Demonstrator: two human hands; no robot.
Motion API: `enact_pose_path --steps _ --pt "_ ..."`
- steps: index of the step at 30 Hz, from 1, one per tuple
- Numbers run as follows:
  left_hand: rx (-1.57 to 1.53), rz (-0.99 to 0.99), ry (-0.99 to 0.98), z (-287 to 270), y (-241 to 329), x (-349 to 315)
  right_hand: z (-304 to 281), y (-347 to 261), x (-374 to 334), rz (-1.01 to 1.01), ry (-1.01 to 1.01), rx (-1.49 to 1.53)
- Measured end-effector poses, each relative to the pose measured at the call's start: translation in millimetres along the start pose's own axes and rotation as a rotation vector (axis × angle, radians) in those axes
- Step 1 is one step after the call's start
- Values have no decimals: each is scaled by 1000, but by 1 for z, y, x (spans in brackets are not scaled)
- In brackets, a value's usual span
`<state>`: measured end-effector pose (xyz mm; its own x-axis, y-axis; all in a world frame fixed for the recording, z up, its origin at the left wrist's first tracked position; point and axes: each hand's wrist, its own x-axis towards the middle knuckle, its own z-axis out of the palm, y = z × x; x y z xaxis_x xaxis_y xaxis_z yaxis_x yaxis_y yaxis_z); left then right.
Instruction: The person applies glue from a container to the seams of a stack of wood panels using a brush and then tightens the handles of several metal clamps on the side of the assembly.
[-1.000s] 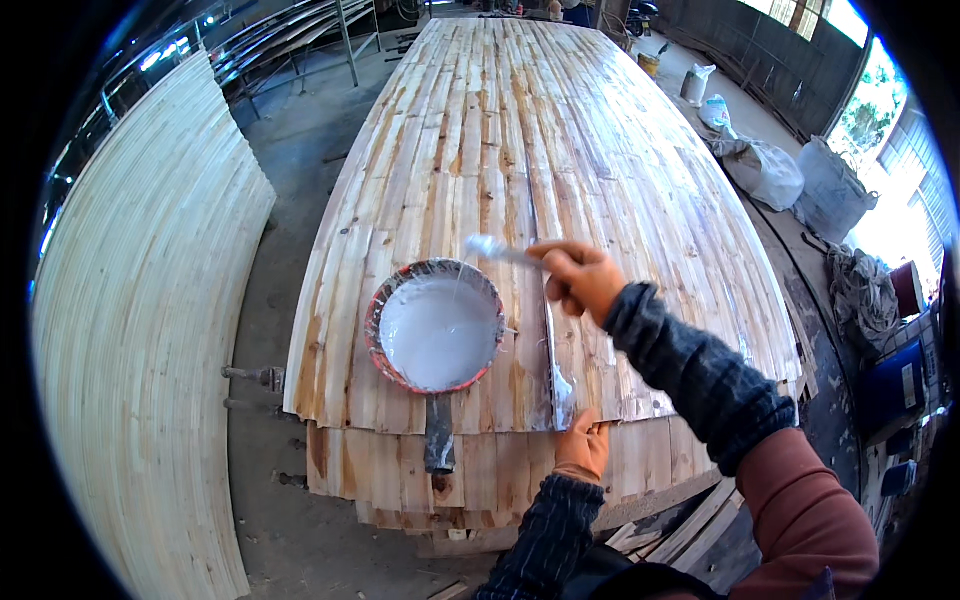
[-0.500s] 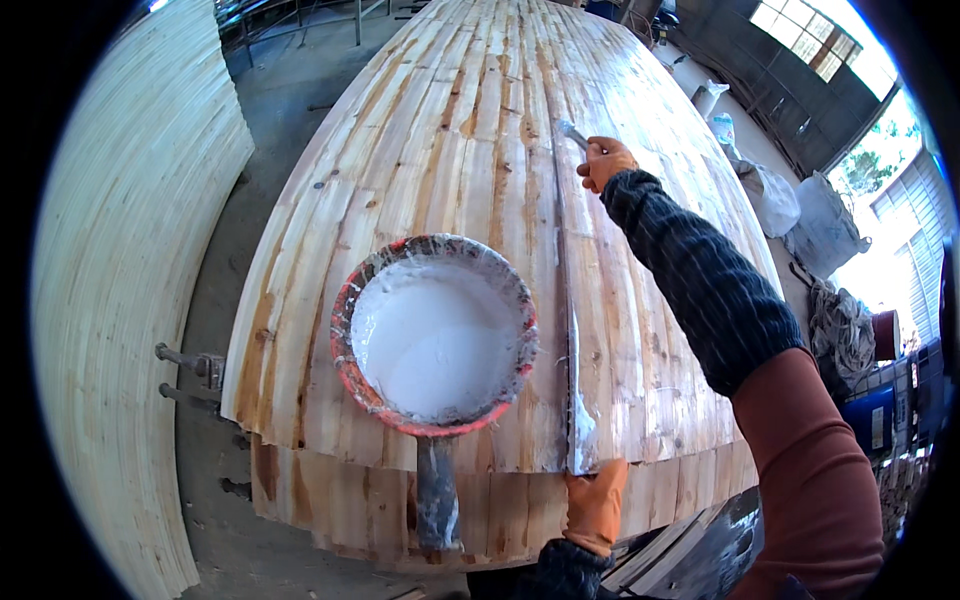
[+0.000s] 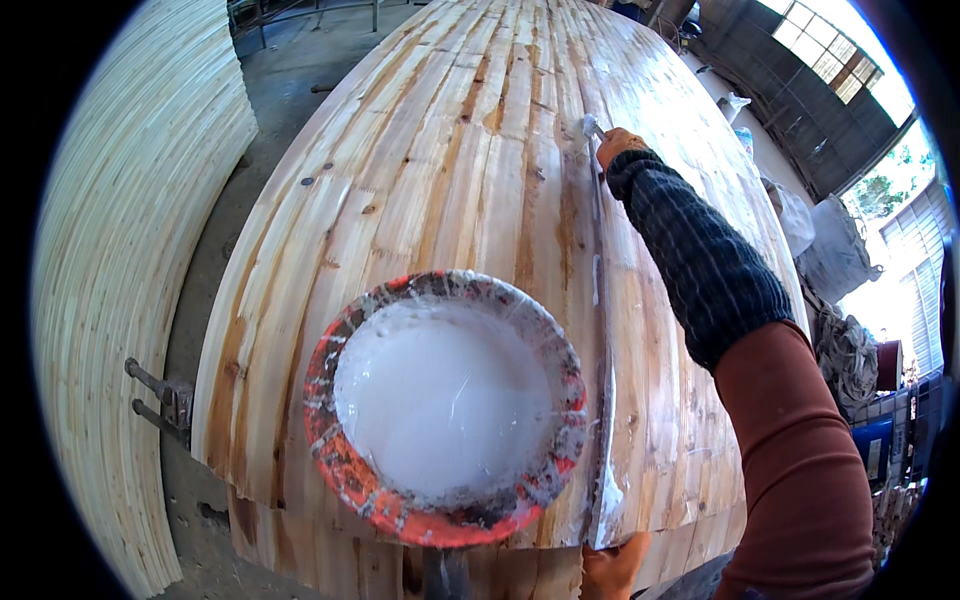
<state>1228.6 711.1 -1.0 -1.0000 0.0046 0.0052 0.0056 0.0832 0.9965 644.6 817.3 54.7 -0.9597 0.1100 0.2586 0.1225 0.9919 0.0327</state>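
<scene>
My right hand [image 3: 622, 146], in an orange glove, is closed around a small brush [image 3: 592, 126] whose head is coated white. The brush head touches a long seam on the wooden panel [image 3: 440, 170], toward its far part. White glue [image 3: 611, 490] lies along the near end of that seam. At the panel's near edge, my left hand [image 3: 612, 565], also in orange, grips the end of a board beside the seam; its lower part is cut off by the frame. A red, glue-crusted pot [image 3: 345, 470] of white glue stands left of the seam, its dark handle [image 3: 445, 572] pointing toward me.
A tall stack of pale boards [image 3: 140, 260] rises at the left, across a strip of concrete floor [image 3: 300, 85]. Metal clamp bars [image 3: 165, 395] jut out near the panel's left edge. Filled white sacks [image 3: 835, 245] and a blue container [image 3: 873, 447] are at the right.
My right hand has moved the brush slightly along the seam, away from me. The view has shifted, so the pot looks larger and lower. My left hand stays at the near edge.
</scene>
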Motion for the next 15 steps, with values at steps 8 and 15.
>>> enact_pose_path --steps 8,15 --pt "221 -145 -54 5 9 -5 -3 23 50 -95 -100 -89" --pt "-667 -706 -61 19 1 -5 -24 32 -13 -335 -178 -107"
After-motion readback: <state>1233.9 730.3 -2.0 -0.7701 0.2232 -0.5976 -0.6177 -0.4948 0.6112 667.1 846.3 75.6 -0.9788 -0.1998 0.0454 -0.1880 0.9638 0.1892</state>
